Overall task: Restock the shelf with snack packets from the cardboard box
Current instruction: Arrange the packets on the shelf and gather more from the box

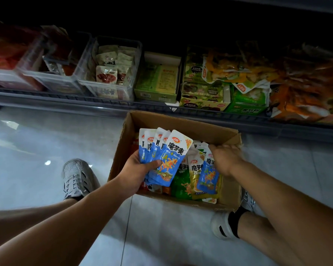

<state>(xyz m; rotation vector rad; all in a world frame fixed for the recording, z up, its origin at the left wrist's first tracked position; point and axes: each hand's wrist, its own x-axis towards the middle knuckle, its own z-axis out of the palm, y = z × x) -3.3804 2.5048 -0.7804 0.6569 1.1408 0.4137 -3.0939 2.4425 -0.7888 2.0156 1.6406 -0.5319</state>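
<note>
An open cardboard box point(183, 122) stands on the floor in front of the low shelf point(104, 101). My left hand point(136, 170) grips a fanned stack of blue snack packets point(167, 152) over the box's left half. My right hand point(226, 157) reaches into the right side of the box, its fingers down among the loose packets; whether it grips one is hidden. A blue packet point(209, 176) lies just under that hand, next to gold point(193, 175) and green point(181, 186) packets.
The shelf holds clear plastic bins point(112, 73) of snacks at the left, green cartons point(158, 81) in the middle and orange bags point(304, 89) at the right. My shoes point(76, 178) stand on the glossy tiled floor on either side of the box.
</note>
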